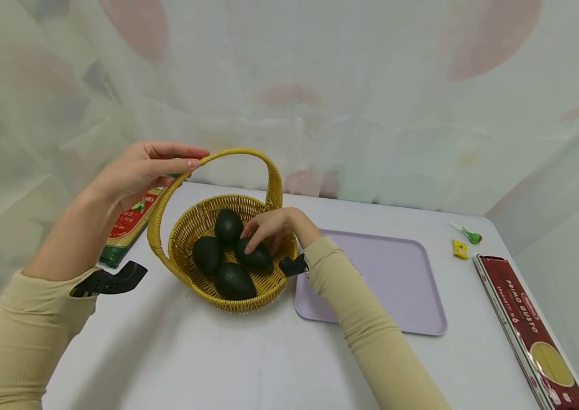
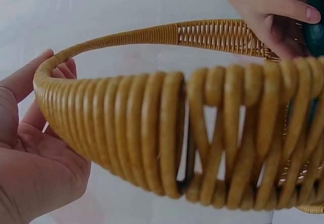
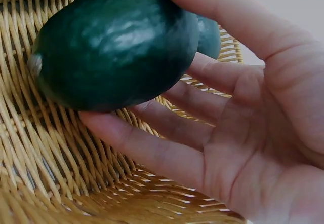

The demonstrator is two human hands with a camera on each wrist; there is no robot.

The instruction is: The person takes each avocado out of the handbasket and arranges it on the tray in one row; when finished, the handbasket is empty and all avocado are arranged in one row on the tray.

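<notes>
From the head view, my left hand (image 1: 143, 171) is up in the upper left of the frame, fingers curled lightly over the top of the basket's handle (image 1: 240, 154). The wicker basket (image 1: 228, 296) sits left of center on the white table (image 1: 192, 359), with four dark green avocados in it. My right hand (image 1: 274, 225) is reaching in from the right and closing round the avocado (image 1: 256, 259) on the right side of the pile. A lilac tray (image 1: 387, 279) lies just right of the basket, a red pasta box (image 1: 530, 330) runs along the lower right, and a small yellow wrapper (image 1: 460, 249) and a green lollipop (image 1: 469, 233) are near the far right edge. A green and red packet (image 1: 127, 228) pokes out behind my left arm.

Left wrist view: the handle fills the frame, and my fingers (image 2: 25, 77) at the left edge wrap loosely behind it, palm open toward the camera.

Right wrist view: the avocado (image 3: 116, 41) is top left, cradled between my thumb up top and fingers (image 3: 152, 153) underneath, basket weave below it.
</notes>
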